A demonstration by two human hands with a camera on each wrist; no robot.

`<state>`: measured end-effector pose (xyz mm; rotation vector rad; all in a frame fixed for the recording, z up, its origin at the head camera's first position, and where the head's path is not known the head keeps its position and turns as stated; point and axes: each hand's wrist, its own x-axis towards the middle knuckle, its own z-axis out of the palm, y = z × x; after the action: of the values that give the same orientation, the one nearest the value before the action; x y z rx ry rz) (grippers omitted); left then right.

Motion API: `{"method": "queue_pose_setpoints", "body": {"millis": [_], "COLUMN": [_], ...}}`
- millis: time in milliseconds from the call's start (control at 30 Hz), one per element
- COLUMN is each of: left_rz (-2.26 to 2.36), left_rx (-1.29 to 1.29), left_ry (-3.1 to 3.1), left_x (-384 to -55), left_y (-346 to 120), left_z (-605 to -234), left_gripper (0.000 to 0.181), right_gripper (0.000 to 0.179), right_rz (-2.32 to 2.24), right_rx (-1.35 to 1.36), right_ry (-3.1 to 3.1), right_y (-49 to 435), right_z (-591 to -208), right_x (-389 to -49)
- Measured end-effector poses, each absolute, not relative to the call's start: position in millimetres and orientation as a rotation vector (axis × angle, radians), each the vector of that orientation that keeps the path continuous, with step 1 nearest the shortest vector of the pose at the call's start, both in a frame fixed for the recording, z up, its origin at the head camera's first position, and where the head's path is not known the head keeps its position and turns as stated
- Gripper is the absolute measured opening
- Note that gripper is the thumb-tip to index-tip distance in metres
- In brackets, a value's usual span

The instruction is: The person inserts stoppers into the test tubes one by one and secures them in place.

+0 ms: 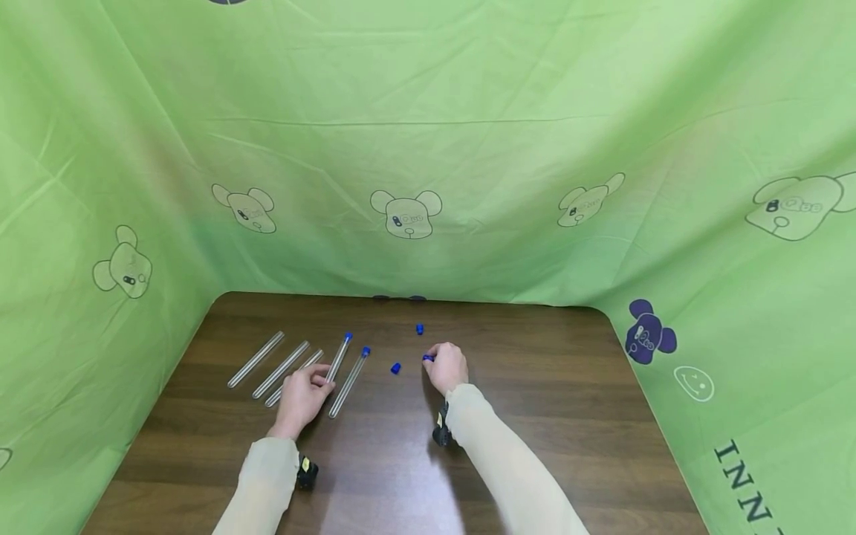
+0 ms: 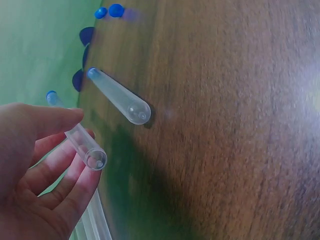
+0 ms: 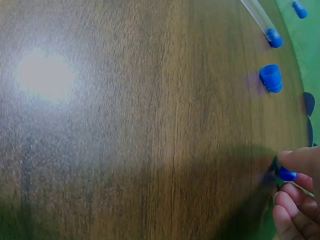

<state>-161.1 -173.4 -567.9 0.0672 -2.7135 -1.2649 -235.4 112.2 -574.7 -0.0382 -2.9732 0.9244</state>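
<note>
Between thumb and fingers my left hand (image 1: 304, 397) holds a clear test tube (image 2: 87, 147) topped with a blue cap (image 1: 348, 336); its rounded bottom points back toward me. Just right of it, a second capped test tube (image 1: 349, 384) lies on the table. My right hand (image 1: 449, 367) pinches a loose blue cap (image 3: 287, 174) close over the wood. Nearby on the table are two more blue stoppers, one (image 1: 396, 368) left of the right hand and another (image 1: 420, 328) farther back. In the right wrist view the nearer stopper (image 3: 271, 78) shows its hollow end.
Three uncapped test tubes (image 1: 256, 360) lie slanted side by side at the left, one partly behind the left hand. The brown wooden table (image 1: 535, 371) meets a green printed cloth (image 1: 468, 148) at its back and sides.
</note>
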Motion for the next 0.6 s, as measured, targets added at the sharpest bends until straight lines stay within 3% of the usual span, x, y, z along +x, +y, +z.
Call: {"method": "queue_pose_setpoints", "body": {"millis": [600], "left_rz": [-1.106], "left_rx": [0.066], "left_ry": [-2.830], "left_x": [-170.1], "left_y": [-177.0], "left_z": [-572.1], "left_gripper": [0.029], "right_gripper": [0.010], "right_rz": [1.072], "right_rx": [-0.041], "right_ry": [-2.867], "right_y": [114.6], "right_z": [-570.6], "right_x": [-230.0]}}
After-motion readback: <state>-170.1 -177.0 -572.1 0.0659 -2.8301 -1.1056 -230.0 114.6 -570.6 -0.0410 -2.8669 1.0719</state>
